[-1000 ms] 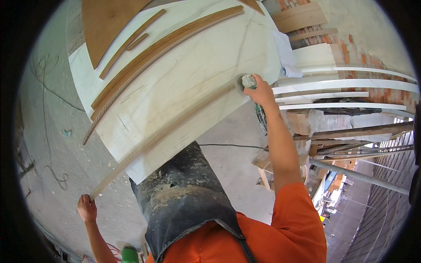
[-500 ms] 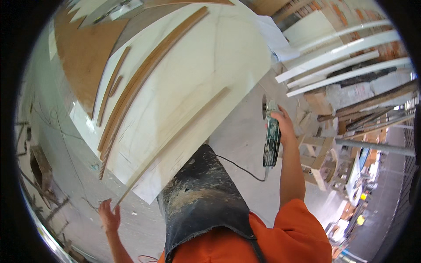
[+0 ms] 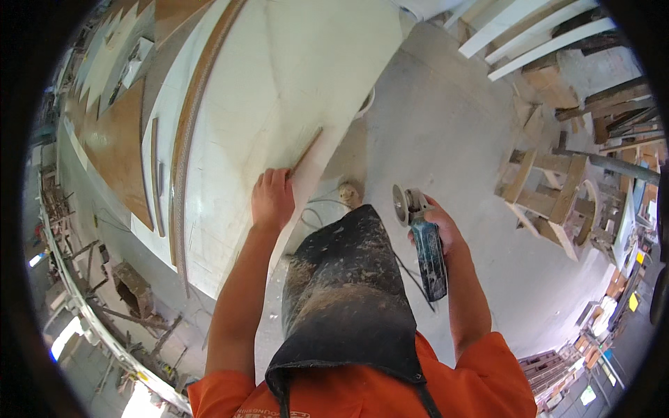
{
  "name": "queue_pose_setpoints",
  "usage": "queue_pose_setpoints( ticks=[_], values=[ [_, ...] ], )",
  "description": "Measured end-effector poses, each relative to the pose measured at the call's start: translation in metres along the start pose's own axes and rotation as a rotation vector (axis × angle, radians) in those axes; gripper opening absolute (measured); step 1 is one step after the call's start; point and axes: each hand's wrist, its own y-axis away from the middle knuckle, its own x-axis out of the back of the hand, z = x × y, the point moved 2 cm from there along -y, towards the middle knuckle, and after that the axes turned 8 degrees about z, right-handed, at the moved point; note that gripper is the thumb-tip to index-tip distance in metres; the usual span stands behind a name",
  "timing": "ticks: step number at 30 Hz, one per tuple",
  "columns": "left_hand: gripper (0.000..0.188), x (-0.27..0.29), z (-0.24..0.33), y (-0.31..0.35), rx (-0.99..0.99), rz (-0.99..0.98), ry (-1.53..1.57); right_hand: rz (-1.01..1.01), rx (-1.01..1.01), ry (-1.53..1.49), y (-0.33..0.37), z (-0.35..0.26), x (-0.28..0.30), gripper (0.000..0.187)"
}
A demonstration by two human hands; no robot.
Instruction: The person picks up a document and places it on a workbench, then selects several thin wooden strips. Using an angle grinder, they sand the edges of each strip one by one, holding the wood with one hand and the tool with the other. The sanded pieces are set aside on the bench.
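Note:
My right hand [image 3: 447,226] is wrapped round a green-and-black angle grinder [image 3: 428,261], held beside my apron above the floor. Its thin cutting disc [image 3: 401,205] points up and to the left. My left hand [image 3: 273,200] rests on the large white marble-look slab [image 3: 306,70], fingers closed over a narrow strip [image 3: 306,151]. The strip's far end sticks out past my fingers; its near part is hidden by my hand and forearm. Along the slab lies a long brown strip [image 3: 187,122], left of my left hand.
A brown triangular panel [image 3: 132,171] and two short thin strips lie on the far left. White bars [image 3: 540,31] lean at the upper right, above a wooden frame [image 3: 550,198]. The grinder's cord [image 3: 416,282] trails behind my apron, and grey floor [image 3: 446,132] spreads to the right.
My left hand has moved from the strip's near end, off the slab corner, up and right to near its far end. The grinder has shifted slightly lower, still in my right hand.

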Motion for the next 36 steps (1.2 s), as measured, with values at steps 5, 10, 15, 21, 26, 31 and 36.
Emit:
queue_pose_setpoints(
  ticks=[5, 10, 15, 21, 26, 31, 36],
  values=[
    [0.020, 0.004, 0.022, 0.055, -0.081, -0.061, -0.021, -0.011, -0.069, 0.124, -0.022, -0.026, -0.009, 0.075],
    [0.021, 0.002, 0.024, 0.066, -0.114, -0.060, -0.067, -0.095, -0.114, 0.442, -0.055, -0.065, -0.043, 0.076],
    [0.021, 0.002, 0.024, 0.063, -0.141, -0.015, -0.061, -0.329, -0.036, 0.660, -0.100, -0.086, -0.068, 0.080],
    [0.021, 0.001, 0.017, 0.066, -0.151, -0.056, -0.098, -0.410, -0.034, 0.720, -0.117, -0.091, -0.084, 0.082],
    [0.022, 0.006, 0.017, 0.065, -0.167, -0.044, -0.096, -0.468, -0.050, 0.687, -0.117, -0.070, -0.084, 0.083],
    [0.023, 0.007, 0.014, 0.067, -0.182, -0.035, -0.089, -0.464, -0.040, 0.768, -0.124, -0.063, -0.085, 0.082],
    [0.024, 0.007, 0.013, 0.068, -0.164, -0.058, -0.088, -0.444, -0.169, 0.683, -0.132, -0.071, -0.090, 0.081]
  ],
)
